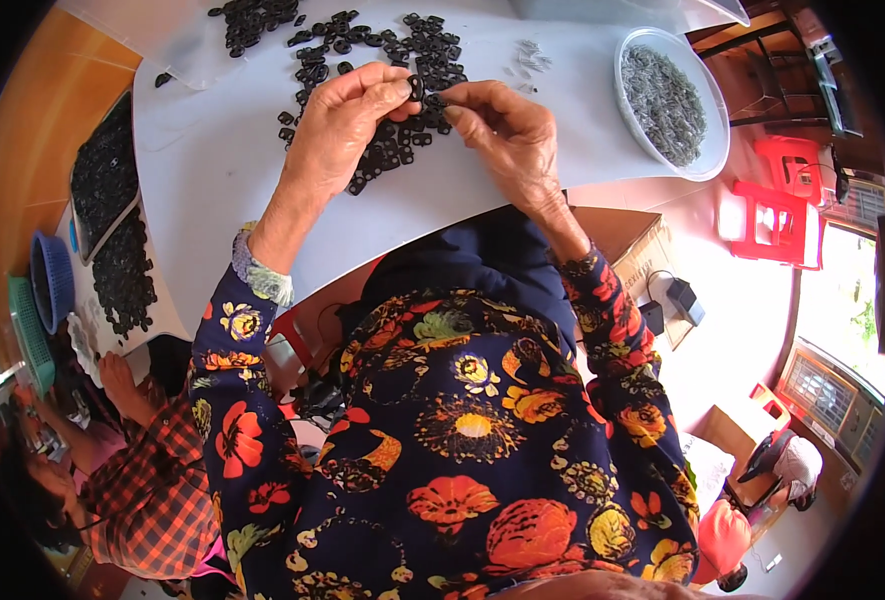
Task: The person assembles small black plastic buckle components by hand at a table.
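My left hand (347, 115) is closed, with a small black plastic piece (416, 88) pinched between thumb and fingers. Close to it on the right, my right hand (507, 130) has its thumb and forefinger pressed together. Anything in that pinch is too small to make out. Both hands are above the pale table (192, 150), over a spread of many similar black pieces (387, 155). Further right on the tabletop lies a little group of thin silvery parts (532, 57).
A round clear tub (717, 150) full of small silvery parts stands at the table's right. More black pieces (252, 25) lie far left. Beyond the left edge are a black-filled tray (104, 175), a blue basket (52, 280) and a co-worker in a checked shirt (152, 490). Red stools (777, 225) stand right.
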`<action>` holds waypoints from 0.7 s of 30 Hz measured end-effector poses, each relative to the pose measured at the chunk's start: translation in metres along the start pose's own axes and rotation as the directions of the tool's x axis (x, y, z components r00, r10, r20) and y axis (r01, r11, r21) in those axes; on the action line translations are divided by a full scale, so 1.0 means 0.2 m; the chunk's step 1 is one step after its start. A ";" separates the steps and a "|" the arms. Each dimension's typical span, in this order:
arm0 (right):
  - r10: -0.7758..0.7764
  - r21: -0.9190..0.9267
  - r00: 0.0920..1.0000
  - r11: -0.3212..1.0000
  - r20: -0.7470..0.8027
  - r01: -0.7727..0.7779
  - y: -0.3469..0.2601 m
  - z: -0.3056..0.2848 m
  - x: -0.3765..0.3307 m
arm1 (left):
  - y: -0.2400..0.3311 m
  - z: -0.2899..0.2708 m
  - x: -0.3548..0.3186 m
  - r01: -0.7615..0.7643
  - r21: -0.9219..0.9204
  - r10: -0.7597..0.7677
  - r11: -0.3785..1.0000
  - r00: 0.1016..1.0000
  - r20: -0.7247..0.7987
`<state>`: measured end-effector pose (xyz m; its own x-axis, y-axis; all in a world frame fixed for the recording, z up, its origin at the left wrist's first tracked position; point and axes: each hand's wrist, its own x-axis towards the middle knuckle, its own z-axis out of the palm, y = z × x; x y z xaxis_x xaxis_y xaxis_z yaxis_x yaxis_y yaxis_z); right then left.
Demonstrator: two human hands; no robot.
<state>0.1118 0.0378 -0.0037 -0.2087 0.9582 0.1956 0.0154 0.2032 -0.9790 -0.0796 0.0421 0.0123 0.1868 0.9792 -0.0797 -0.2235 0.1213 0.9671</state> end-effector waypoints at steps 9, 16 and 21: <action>0.002 0.153 0.997 0.988 0.077 -0.013 -0.01 -0.03 0.01 | -0.08 0.05 0.00 0.157 -0.234 -0.138 0.959 0.986 0.095; -0.007 0.239 0.986 0.970 0.168 -0.034 0.04 -0.04 0.03 | -0.13 0.08 0.02 0.015 -0.068 -0.010 0.998 0.997 0.075; 0.017 0.141 0.994 0.990 0.107 -0.032 0.11 -0.05 0.05 | -0.17 0.09 0.05 -0.089 0.043 0.088 0.995 0.996 0.031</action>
<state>0.1190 0.0534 -0.0223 -0.3114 0.9347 0.1712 -0.1157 0.1416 -0.9831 -0.0536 0.0445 -0.0174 0.1957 0.9806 0.0129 -0.1976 0.0265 0.9799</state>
